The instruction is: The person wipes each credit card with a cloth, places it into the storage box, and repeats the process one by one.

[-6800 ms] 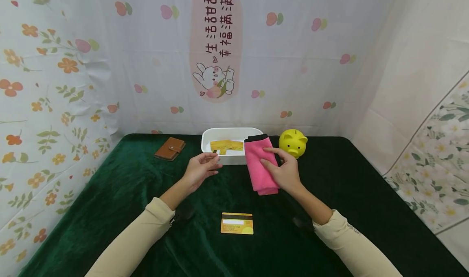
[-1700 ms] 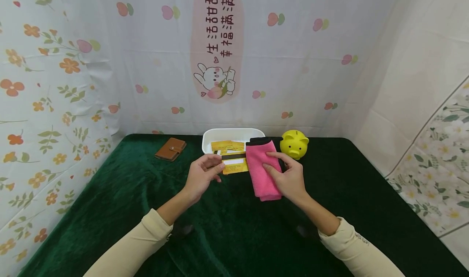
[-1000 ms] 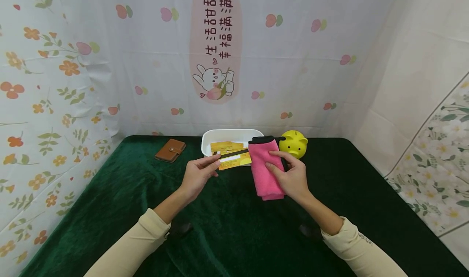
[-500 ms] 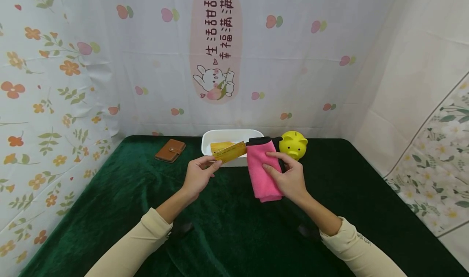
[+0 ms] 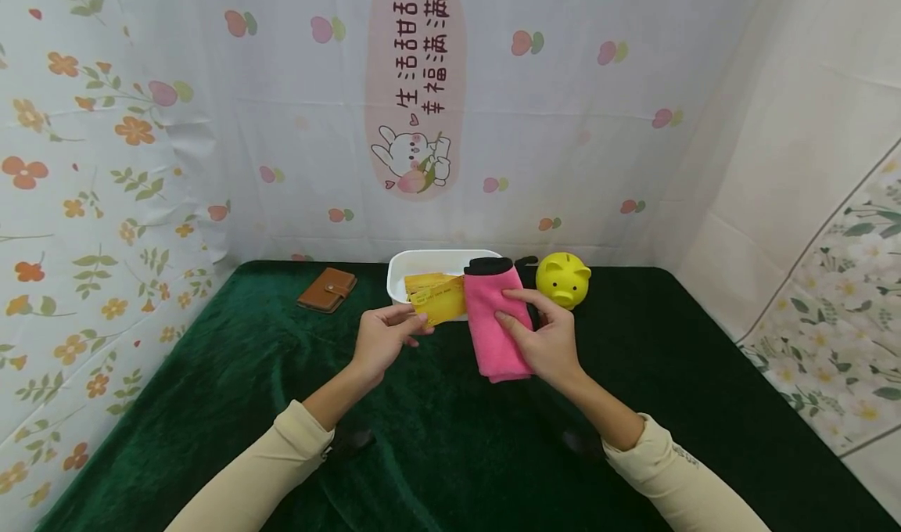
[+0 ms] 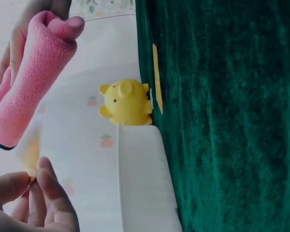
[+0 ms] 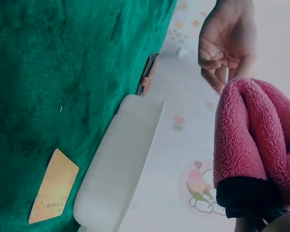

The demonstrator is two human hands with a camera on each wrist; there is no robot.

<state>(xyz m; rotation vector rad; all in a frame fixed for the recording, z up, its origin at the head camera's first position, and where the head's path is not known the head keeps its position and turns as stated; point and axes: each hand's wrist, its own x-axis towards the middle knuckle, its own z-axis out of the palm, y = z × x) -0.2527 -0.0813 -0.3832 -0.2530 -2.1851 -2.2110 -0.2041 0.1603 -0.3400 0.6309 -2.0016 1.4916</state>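
My left hand (image 5: 383, 340) pinches a yellow bank card (image 5: 438, 300) by its left end, thumb in front. The card's embossed face shows; its right end goes out of sight at a folded pink cloth (image 5: 496, 328) with black trim. My right hand (image 5: 552, 336) grips that cloth at its right side, thumb and fingers on the front. In the left wrist view the held card (image 6: 31, 152) is blurred. Both hands are raised before a white tray (image 5: 401, 264), where yellow cards (image 5: 417, 282) lie. The cloth hides the tray's right end.
A yellow piggy bank (image 5: 563, 280) stands right of the tray. A brown wallet (image 5: 327, 289) lies to its left. Dark green velvet (image 5: 450, 469) covers the table. In the right wrist view another card (image 7: 53, 188) lies on the velvet; I cannot make it out in the head view.
The card that lay on the table's front is now in my left hand. It has turned from its striped back to its embossed face. My right hand has brought the cloth slightly left against it.
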